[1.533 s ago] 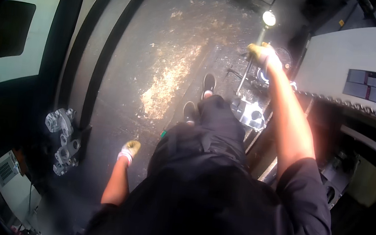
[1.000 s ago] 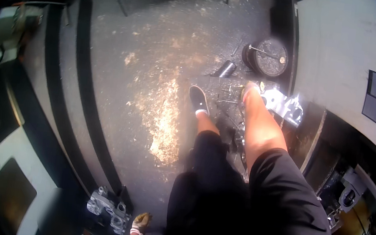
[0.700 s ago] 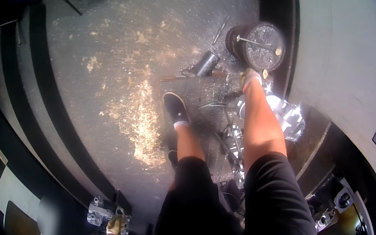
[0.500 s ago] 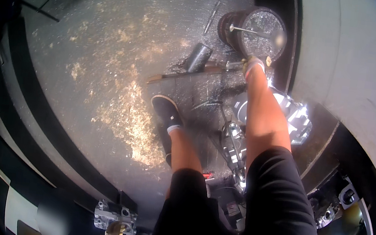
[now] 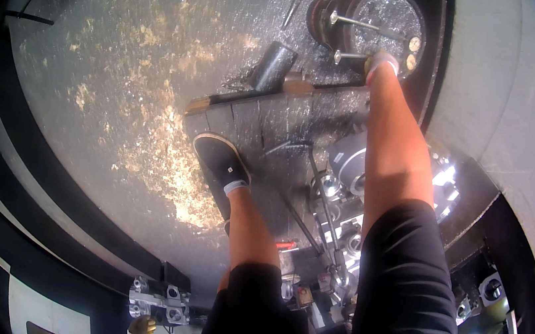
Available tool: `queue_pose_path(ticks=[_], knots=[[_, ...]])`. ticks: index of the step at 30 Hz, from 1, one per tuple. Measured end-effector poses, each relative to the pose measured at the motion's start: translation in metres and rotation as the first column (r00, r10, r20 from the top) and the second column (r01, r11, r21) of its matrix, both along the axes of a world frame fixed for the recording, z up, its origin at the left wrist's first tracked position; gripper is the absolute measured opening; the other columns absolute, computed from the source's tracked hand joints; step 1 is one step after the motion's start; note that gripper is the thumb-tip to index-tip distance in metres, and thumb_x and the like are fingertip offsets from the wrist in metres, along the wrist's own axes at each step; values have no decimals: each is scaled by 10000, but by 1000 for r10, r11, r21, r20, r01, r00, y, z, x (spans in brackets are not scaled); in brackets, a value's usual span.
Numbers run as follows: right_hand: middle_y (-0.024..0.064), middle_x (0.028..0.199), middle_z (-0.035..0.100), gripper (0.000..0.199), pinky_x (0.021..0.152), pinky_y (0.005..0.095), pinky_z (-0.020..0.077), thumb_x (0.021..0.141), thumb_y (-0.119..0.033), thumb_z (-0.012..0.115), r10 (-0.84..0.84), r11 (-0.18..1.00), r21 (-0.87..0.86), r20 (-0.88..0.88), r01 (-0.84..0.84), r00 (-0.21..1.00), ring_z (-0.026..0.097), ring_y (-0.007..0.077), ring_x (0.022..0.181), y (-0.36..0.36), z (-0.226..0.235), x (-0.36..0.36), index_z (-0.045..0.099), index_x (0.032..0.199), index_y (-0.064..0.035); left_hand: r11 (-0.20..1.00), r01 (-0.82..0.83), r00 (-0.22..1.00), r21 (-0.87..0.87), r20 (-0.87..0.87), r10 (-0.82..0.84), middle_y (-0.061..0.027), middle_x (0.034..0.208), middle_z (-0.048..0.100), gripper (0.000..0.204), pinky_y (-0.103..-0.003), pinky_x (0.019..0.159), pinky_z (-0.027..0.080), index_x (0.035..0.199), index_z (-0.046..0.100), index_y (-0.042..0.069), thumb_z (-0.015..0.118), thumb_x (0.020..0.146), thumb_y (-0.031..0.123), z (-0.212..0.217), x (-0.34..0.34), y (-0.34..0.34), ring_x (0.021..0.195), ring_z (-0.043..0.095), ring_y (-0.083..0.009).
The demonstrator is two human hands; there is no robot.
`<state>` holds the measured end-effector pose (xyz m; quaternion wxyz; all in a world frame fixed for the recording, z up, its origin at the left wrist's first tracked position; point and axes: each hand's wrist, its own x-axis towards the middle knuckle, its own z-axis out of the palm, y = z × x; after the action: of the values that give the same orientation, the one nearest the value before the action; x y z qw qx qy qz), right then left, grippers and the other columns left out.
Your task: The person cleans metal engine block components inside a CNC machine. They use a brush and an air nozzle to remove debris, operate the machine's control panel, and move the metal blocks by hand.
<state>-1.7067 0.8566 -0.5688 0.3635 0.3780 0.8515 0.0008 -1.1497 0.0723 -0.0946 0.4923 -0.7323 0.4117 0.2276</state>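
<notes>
My right hand (image 5: 378, 67), in a light glove, reaches to the near edge of a rusty drum (image 5: 331, 16) at the far right. It is closed around the handle of a hammer (image 5: 343, 57), whose metal head points left over the drum's rim. A second hammer (image 5: 362, 24) lies across the drum top, beside two pale round pieces (image 5: 413, 54). At the lower left, my left hand (image 5: 140, 330), in a glove with yellow fingers, is just below a machined metal casting (image 5: 161, 301). Its fingers look bent, but I cannot tell whether they hold anything.
My shoe (image 5: 220, 160) stands on a dark platform (image 5: 273, 124). A dark cylinder (image 5: 273, 67) and a thin rod (image 5: 297, 0) lie on the stained floor (image 5: 154, 53). Shiny metal castings (image 5: 348, 160) and a red-handled item (image 5: 286, 245) are near my right arm. A pale curved panel (image 5: 492, 81) rises at the right.
My right hand has carried the hammer from beside the drum up to its top edge. My left hand has come away slightly from the casting. The whole view has shifted.
</notes>
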Motion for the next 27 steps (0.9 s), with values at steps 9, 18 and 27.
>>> queue_pose_path(ticks=[9, 18, 27], knots=[[147, 804, 663, 245, 572, 404, 518, 940, -259, 621, -787, 616, -481, -401, 624, 469, 658, 313, 663, -18, -7, 3, 573, 1030, -36, 995, -98, 995, 22, 11, 97, -79, 912, 707, 286, -307, 605, 501, 1095, 651, 79, 670, 906, 292, 19, 58, -10, 750, 682, -199], [95, 642, 552, 235, 382, 336, 330, 909, -189, 597, -931, 344, -785, -355, 515, 82, 470, 183, 430, -138, 89, 62, 492, 1067, -50, 993, -111, 989, 37, -90, 114, -102, 1010, 701, 372, -366, 693, 527, 1178, 614, 101, 638, 911, 359, 51, 87, 36, 866, 679, -231], [78, 665, 572, 199, 391, 349, 357, 920, -262, 606, -910, 114, -774, 171, 624, 378, 530, 218, 470, -386, 245, 261, 591, 855, -75, 992, -124, 807, 1, -581, 102, -69, 937, 714, 234, -247, 620, 505, 1044, 689, 70, 667, 934, 275, 107, 172, 112, 761, 672, -159]])
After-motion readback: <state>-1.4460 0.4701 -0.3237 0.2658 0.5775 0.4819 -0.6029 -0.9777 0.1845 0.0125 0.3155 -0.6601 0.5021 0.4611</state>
